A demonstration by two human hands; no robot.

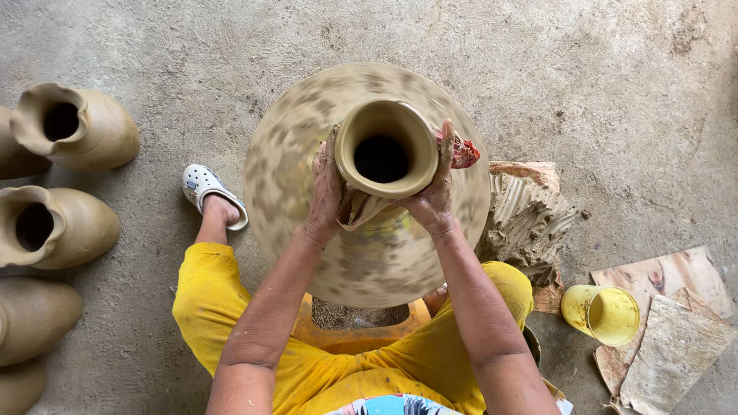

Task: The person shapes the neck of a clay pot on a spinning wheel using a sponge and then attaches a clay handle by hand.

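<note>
A wet clay vase (382, 132) with a flared rim stands in the middle of a blurred, spinning wheel (292, 146). My left hand (329, 190) presses against the vase's left side, below the rim. On the right side my right hand (436, 192) rests with its fingers up along the neck, and it holds a red cloth (463, 152) against the clay. Both hands are smeared with clay. The lower part of the vase is hidden behind my hands.
Several finished clay jugs (73, 127) line the left edge of the concrete floor. A lump of raw clay (526, 219) lies right of the wheel. A yellow cup (603, 313) and board pieces (673, 342) sit at lower right. My foot in a white sandal (204, 188) rests at the left.
</note>
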